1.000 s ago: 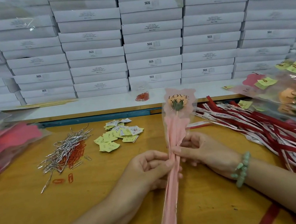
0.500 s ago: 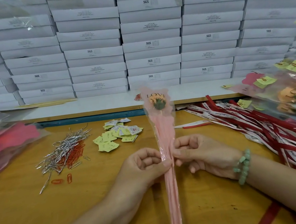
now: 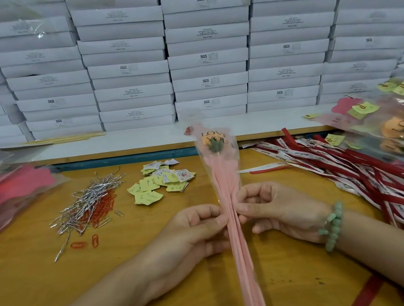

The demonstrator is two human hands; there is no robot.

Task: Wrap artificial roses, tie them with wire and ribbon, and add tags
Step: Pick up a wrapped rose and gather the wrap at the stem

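A single artificial rose [image 3: 214, 143], its orange head and green calyx blurred behind film, stands near the middle of the scene inside a long, narrow cone of a sleeve [image 3: 224, 181]. The sleeve is glossy clear plastic over matte pink paper, printed "LOVE YOU" at the far, wider end, and its near tip runs out of the bottom of the picture. The left hand [image 3: 194, 230] pinches the sleeve's left edge between thumb and forefinger, and the right hand [image 3: 276, 210], with a green bead bracelet [image 3: 332, 224] on the wrist, pinches the right edge at the same height. The stem is hidden inside the pink folds. On the smooth yellow-brown wooden surface [image 3: 31, 285], to the left, lies a tangle of thin, crinkled silver wire ties [image 3: 83, 198] on top of red paper clips [image 3: 102, 208], with small yellow paper tags [image 3: 147, 185] just right of them; their print is too small to read. To the right, flat red and white ribbons [image 3: 357, 173] fan out, partly under crinkly bags of finished roses [image 3: 401, 129] cut off by the edge. Stacked flat white cardboard boxes [image 3: 207, 56] fill the far side.
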